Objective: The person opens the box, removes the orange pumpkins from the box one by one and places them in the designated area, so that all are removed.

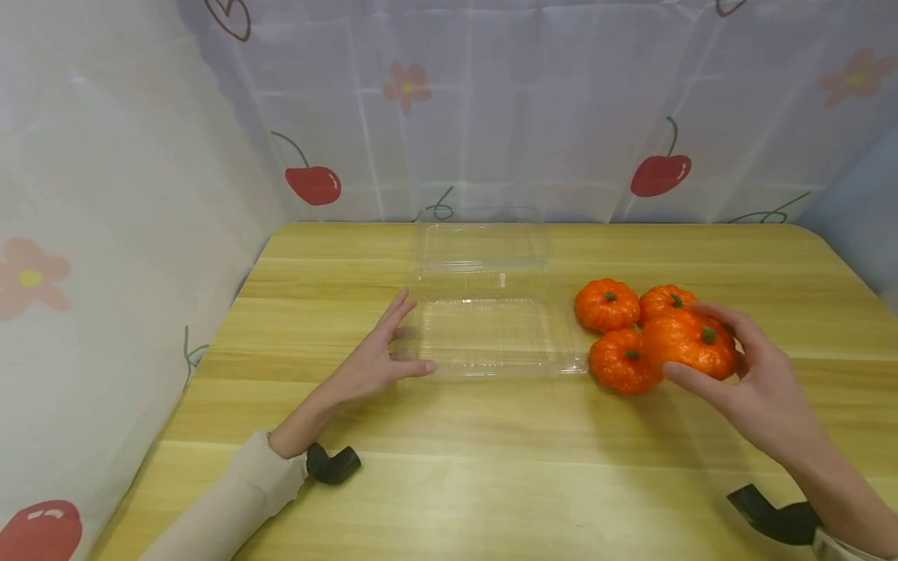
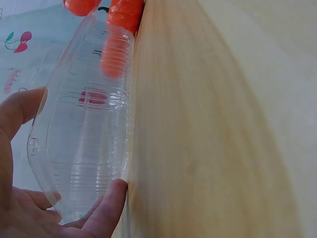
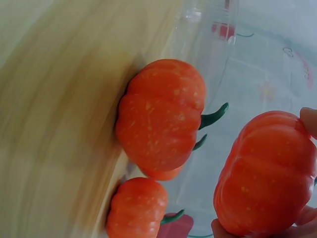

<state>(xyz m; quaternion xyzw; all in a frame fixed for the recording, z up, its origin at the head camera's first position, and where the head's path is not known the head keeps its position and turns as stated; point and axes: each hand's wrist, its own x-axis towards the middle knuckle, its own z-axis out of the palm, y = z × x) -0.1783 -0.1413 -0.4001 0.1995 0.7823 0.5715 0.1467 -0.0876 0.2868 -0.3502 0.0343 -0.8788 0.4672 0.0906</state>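
Note:
A small orange pumpkin with a short green stem is held up in my right hand, gripped between thumb and fingers. The right wrist view shows this held pumpkin raised off the table. Three similar pumpkins sit close together beneath and beside it: one at back left, one at front left and one behind. To their left lies a clear plastic clamshell box, its lid folded back. With spread, mostly straight fingers, my left hand touches the box's left end.
The wooden table runs back to a curtain printed with cherries and flowers. More of this cloth hangs along the left side. A dark curved piece is at the left wrist, and another at the right wrist.

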